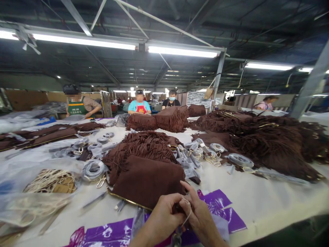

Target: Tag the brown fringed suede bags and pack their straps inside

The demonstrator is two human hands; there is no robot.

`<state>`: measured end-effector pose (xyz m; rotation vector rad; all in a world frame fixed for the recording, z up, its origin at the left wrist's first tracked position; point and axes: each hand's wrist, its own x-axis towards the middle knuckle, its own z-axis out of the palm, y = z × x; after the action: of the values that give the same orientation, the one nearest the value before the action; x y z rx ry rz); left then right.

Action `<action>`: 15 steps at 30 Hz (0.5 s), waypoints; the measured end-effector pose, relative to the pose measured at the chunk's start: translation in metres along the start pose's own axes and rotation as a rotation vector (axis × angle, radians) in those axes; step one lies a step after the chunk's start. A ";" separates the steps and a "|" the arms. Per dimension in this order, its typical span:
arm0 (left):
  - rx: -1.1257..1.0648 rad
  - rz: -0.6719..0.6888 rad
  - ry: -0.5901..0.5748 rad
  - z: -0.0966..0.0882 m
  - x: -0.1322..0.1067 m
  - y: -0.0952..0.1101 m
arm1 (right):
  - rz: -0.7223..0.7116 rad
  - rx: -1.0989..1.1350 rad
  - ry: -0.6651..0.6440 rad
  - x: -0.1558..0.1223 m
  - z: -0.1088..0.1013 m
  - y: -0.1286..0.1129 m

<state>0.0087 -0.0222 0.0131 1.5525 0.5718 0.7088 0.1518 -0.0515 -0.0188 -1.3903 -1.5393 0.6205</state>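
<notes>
A brown suede fringed bag (147, 180) lies flat on the white table (257, 195) right in front of me, its gold-edged opening toward me. My left hand (163, 214) and my right hand (197, 214) meet at the bag's near edge. Both are closed in a pinch on a thin pale string (189, 214) that loops between the fingers. A small dark piece under the fingers is mostly hidden. Purple plastic sheets (221, 207) lie under and beside my hands.
More fringed brown bags are piled at centre (144, 145), far centre (167, 119) and right (269, 140). Tape rolls (92, 169), metal clasps (212, 158) and a bag of cords (50, 180) are scattered about. Several people work across the table (140, 103).
</notes>
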 end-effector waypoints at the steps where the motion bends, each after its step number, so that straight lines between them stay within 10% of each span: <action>1: 0.051 0.013 0.038 0.000 0.001 -0.002 | 0.000 0.023 0.012 -0.002 0.003 0.001; 9: -0.093 -0.080 0.224 -0.007 0.008 -0.022 | 0.247 0.173 0.075 -0.010 -0.001 0.022; 15: -0.439 -0.077 0.491 -0.051 0.005 -0.006 | -0.015 -0.124 -0.124 -0.022 -0.029 0.048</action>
<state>-0.0251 0.0173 0.0090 0.9438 0.7717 1.0855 0.1978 -0.0680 -0.0540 -1.4542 -1.7107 0.6207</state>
